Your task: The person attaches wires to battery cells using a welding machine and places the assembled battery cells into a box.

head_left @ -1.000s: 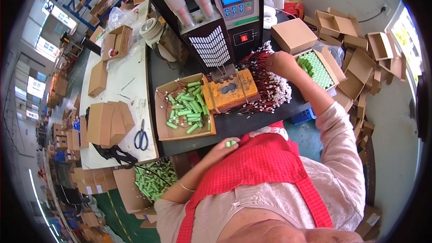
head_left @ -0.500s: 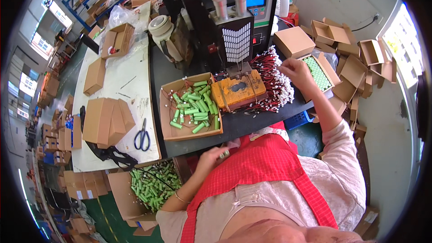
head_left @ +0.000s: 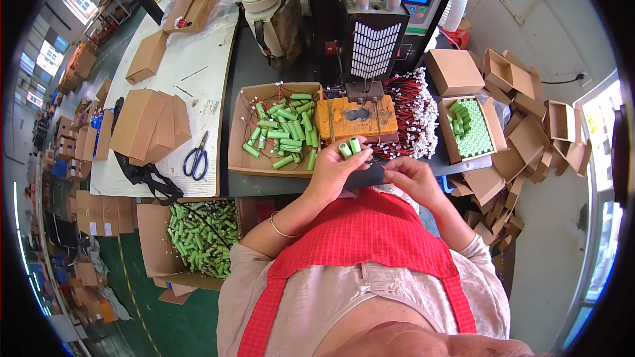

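Observation:
My left hand (head_left: 337,170) is closed round two green battery cells (head_left: 350,147), their pale ends pointing up. Close beside it, my right hand (head_left: 414,180) pinches what looks like a thin wire (head_left: 381,166), partly hidden by the fingers. Both hands are just in front of an orange, worn block (head_left: 331,122) that sits under the head of a black spot-welding machine (head_left: 374,46). To the block's right lies a thick pile of red and black wires with white connectors (head_left: 413,116). A cardboard tray (head_left: 264,169) of green cells with wires attached stands on its left.
An open box (head_left: 493,133) of upright green cells stands at the right, beside heaped empty cartons (head_left: 529,139). On the white table at left lie scissors (head_left: 196,158) and folded cartons (head_left: 142,125). A large carton (head_left: 153,241) of wired cells stands below the table edge.
My right hand has come back from the wire pile toward my body. My left hand has risen from my lap with the cells, and the two hands have met. The view has shifted.

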`<action>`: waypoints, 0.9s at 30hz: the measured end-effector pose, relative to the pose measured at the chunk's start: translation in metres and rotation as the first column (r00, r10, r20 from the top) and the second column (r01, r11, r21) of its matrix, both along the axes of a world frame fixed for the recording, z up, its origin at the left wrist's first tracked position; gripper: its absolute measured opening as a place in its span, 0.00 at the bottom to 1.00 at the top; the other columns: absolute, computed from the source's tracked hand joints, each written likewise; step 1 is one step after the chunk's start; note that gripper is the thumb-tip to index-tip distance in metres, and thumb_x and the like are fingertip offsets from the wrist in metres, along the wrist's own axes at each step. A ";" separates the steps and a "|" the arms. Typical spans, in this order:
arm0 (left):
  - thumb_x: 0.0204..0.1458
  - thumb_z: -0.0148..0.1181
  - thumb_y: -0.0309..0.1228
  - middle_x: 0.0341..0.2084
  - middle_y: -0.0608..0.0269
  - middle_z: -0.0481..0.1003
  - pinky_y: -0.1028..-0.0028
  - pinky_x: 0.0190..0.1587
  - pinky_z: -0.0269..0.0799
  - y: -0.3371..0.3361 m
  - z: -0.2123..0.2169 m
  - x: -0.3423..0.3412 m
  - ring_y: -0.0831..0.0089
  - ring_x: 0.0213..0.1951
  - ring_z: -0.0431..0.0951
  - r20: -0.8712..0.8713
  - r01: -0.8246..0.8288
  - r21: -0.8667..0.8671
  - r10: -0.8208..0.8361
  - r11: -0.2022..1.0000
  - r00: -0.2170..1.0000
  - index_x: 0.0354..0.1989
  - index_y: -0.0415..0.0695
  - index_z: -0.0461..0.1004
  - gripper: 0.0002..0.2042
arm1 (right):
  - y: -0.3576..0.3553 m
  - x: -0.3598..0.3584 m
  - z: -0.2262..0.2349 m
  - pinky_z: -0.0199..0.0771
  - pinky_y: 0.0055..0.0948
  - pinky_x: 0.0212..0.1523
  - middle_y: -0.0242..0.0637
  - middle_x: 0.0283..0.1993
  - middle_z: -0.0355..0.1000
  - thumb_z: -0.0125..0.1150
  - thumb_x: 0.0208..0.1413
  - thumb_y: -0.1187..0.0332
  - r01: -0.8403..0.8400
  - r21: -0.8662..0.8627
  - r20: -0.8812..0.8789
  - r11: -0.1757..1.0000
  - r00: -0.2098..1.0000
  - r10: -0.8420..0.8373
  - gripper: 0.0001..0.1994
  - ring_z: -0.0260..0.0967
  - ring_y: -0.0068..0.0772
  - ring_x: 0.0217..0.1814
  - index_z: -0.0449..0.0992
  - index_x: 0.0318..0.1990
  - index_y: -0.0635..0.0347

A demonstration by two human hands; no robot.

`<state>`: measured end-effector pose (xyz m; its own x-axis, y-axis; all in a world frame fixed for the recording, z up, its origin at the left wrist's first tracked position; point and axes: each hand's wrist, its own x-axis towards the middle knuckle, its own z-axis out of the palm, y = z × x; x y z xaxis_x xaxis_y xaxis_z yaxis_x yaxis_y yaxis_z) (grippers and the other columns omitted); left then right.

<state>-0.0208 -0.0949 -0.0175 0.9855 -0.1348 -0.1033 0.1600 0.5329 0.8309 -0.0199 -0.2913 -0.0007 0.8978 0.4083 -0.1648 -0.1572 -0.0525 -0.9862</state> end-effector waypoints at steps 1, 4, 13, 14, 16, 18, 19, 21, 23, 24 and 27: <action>0.48 0.58 0.23 0.33 0.64 0.74 0.79 0.35 0.73 -0.004 -0.001 0.001 0.77 0.35 0.75 -0.017 0.008 0.018 -0.007 1.000 1.000 0.44 0.38 0.69 0.14 | 0.006 0.000 0.003 0.68 0.15 0.35 0.30 0.30 0.71 0.57 0.53 0.72 0.018 0.051 -0.044 0.999 0.999 -0.015 0.06 0.67 0.16 0.33 0.73 0.35 0.67; 0.48 0.60 0.23 0.31 0.65 0.73 0.81 0.35 0.74 -0.011 -0.001 0.007 0.80 0.33 0.73 -0.025 -0.001 0.035 0.001 0.999 1.000 0.43 0.38 0.70 0.13 | 0.016 0.012 -0.003 0.68 0.16 0.31 0.30 0.28 0.71 0.57 0.53 0.70 0.050 0.017 -0.015 0.999 0.999 -0.050 0.07 0.67 0.15 0.29 0.73 0.34 0.67; 0.39 0.65 0.27 0.20 0.59 0.72 0.74 0.27 0.66 0.014 0.023 0.065 0.70 0.23 0.71 0.580 -0.487 0.735 -0.066 0.472 0.812 0.32 0.38 0.76 0.10 | 0.022 0.079 0.015 0.61 0.15 0.22 0.26 0.20 0.68 0.57 0.54 0.65 0.058 -0.091 0.143 0.994 0.989 -0.045 0.11 0.61 0.12 0.22 0.74 0.29 0.66; 0.39 0.66 0.26 0.20 0.60 0.72 0.75 0.26 0.65 0.015 0.021 0.070 0.71 0.22 0.70 0.617 -0.526 0.732 -0.093 0.433 0.782 0.32 0.39 0.76 0.10 | 0.022 0.083 0.016 0.62 0.16 0.22 0.27 0.20 0.68 0.57 0.53 0.65 0.036 -0.134 0.158 0.990 0.987 -0.015 0.11 0.61 0.13 0.22 0.74 0.30 0.66; 0.39 0.65 0.26 0.19 0.59 0.72 0.74 0.26 0.65 0.013 0.021 0.074 0.69 0.21 0.70 0.573 -0.476 0.755 -0.102 0.451 0.813 0.30 0.38 0.76 0.09 | 0.021 0.089 0.016 0.63 0.15 0.22 0.27 0.20 0.68 0.58 0.53 0.65 0.027 -0.164 0.141 0.986 0.990 -0.003 0.11 0.62 0.12 0.22 0.74 0.30 0.65; 0.39 0.65 0.26 0.19 0.59 0.73 0.74 0.26 0.66 0.013 0.016 0.078 0.68 0.21 0.71 0.576 -0.469 0.754 -0.119 0.460 0.809 0.30 0.39 0.76 0.09 | 0.021 0.092 0.016 0.64 0.14 0.23 0.27 0.21 0.69 0.58 0.53 0.65 0.018 -0.195 0.122 0.981 0.993 0.007 0.10 0.62 0.12 0.21 0.74 0.31 0.65; 0.39 0.65 0.26 0.19 0.59 0.73 0.74 0.26 0.66 0.013 0.017 0.079 0.68 0.21 0.71 0.571 -0.464 0.757 -0.121 0.460 0.812 0.30 0.39 0.76 0.09 | 0.022 0.093 0.018 0.64 0.14 0.23 0.27 0.21 0.69 0.58 0.53 0.64 0.014 -0.197 0.107 0.980 0.994 0.008 0.11 0.62 0.13 0.21 0.74 0.31 0.65; 0.40 0.64 0.26 0.21 0.58 0.74 0.74 0.27 0.67 0.011 0.022 0.080 0.68 0.22 0.72 0.598 -0.486 0.746 -0.136 0.455 0.790 0.31 0.39 0.76 0.09 | 0.022 0.096 0.019 0.64 0.14 0.22 0.27 0.20 0.69 0.58 0.53 0.63 0.012 -0.228 0.096 0.974 0.995 0.010 0.11 0.62 0.12 0.21 0.75 0.31 0.64; 0.40 0.64 0.27 0.21 0.58 0.74 0.74 0.28 0.67 0.010 0.026 0.080 0.67 0.23 0.73 0.589 -0.475 0.745 -0.128 0.468 0.798 0.32 0.39 0.77 0.09 | 0.023 0.099 0.017 0.63 0.13 0.22 0.26 0.20 0.68 0.59 0.53 0.63 0.011 -0.239 0.100 0.971 0.995 0.014 0.11 0.62 0.12 0.20 0.75 0.31 0.63; 0.40 0.64 0.27 0.21 0.57 0.74 0.73 0.28 0.68 0.009 0.028 0.080 0.67 0.23 0.74 0.585 -0.469 0.741 -0.120 0.481 0.802 0.32 0.40 0.77 0.09 | 0.025 0.099 0.019 0.62 0.13 0.21 0.25 0.20 0.68 0.59 0.53 0.63 0.009 -0.234 0.082 0.972 0.997 0.011 0.11 0.62 0.11 0.20 0.75 0.31 0.63; 0.41 0.63 0.28 0.23 0.56 0.75 0.71 0.30 0.69 0.009 0.025 0.079 0.62 0.25 0.74 0.601 -0.511 0.755 -0.121 0.411 0.790 0.31 0.40 0.76 0.09 | 0.023 0.099 0.017 0.64 0.12 0.22 0.26 0.21 0.69 0.58 0.53 0.64 0.012 -0.232 0.103 0.973 0.995 0.013 0.10 0.63 0.11 0.21 0.75 0.32 0.63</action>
<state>0.0579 -0.0857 0.0071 0.8826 -0.0817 0.4630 -0.4272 -0.5509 0.7169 0.0787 -0.2680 0.0159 0.9148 0.3702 -0.1618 -0.0553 -0.2822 -0.9578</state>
